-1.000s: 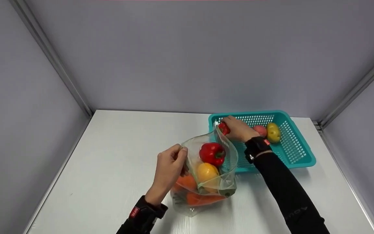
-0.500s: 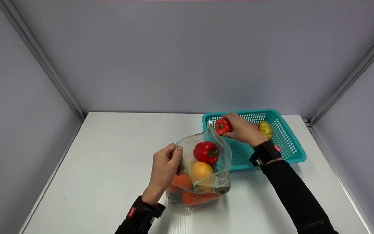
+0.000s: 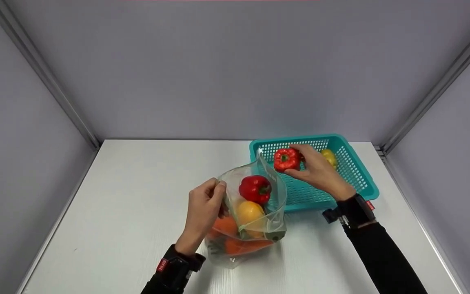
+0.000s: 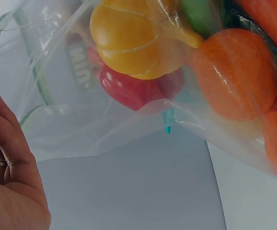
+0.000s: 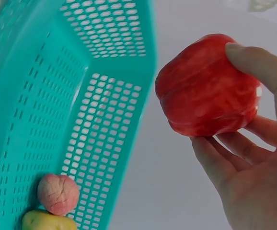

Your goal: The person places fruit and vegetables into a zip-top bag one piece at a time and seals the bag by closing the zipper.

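Observation:
Between thumb and fingers, my right hand (image 3: 314,169) holds a red bell pepper (image 3: 287,159), raised over the left part of the teal basket; the right wrist view shows the pepper (image 5: 208,88) from its other side. My left hand (image 3: 203,210) pinches the left edge of a clear plastic bag (image 3: 273,212), keeping its mouth wide. Inside the bag lie another red bell pepper (image 3: 255,189), a yellow fruit-like piece (image 3: 250,212), orange pieces (image 3: 225,226) and something dark green (image 3: 276,235). In the left wrist view the yellow piece (image 4: 129,43) looks ribbed, like a small pumpkin.
The teal basket (image 3: 361,179) stands at the back right of the white table (image 3: 145,183), partly behind the bag. It holds a pinkish round fruit (image 5: 58,194) and a yellow potato-like piece (image 5: 47,221). Grey walls (image 3: 218,73) enclose the back and sides.
My right hand has drawn the red bell pepper out from behind the bag's rim, turning it so its stem end shows. The left hand keeps its hold on the bag; the whole view shifts slightly.

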Demonstrator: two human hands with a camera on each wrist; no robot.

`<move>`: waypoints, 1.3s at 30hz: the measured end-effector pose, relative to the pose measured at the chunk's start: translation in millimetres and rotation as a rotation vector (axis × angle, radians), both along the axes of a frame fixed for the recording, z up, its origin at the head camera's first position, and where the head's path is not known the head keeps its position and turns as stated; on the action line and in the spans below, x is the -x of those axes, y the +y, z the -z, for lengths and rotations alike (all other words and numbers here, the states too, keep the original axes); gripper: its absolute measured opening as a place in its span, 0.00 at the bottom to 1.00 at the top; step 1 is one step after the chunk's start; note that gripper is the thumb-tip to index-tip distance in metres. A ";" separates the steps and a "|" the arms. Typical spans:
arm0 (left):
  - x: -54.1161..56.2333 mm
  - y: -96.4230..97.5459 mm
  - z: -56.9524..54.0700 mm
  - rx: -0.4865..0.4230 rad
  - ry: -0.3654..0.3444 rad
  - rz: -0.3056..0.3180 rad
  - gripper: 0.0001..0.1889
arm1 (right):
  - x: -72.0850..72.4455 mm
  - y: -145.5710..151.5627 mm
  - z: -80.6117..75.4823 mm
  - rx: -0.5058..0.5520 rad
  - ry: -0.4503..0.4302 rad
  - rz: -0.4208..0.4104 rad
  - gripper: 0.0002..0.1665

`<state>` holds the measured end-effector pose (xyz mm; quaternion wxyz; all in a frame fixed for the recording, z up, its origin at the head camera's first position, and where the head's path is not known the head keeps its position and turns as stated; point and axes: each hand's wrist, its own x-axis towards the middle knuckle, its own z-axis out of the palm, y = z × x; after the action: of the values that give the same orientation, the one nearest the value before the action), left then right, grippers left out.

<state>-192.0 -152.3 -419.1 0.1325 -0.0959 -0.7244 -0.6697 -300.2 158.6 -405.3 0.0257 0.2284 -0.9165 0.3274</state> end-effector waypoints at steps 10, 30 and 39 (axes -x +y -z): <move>0.4 1.6 0.0 -0.007 -0.003 -0.011 0.21 | -42.3 -9.4 -26.2 0.215 0.115 0.019 0.42; 6.4 2.5 0.6 -0.002 -0.001 0.002 0.21 | -79.7 -37.4 -66.1 0.385 0.297 -0.024 0.37; 7.6 2.6 1.8 -0.022 -0.007 0.011 0.21 | -83.9 -52.3 -58.8 0.356 0.293 -0.097 0.40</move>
<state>-199.6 -149.7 -420.9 0.1274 -0.0962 -0.7171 -0.6785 -216.3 106.3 -346.5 0.1824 0.3091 -0.8188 0.4480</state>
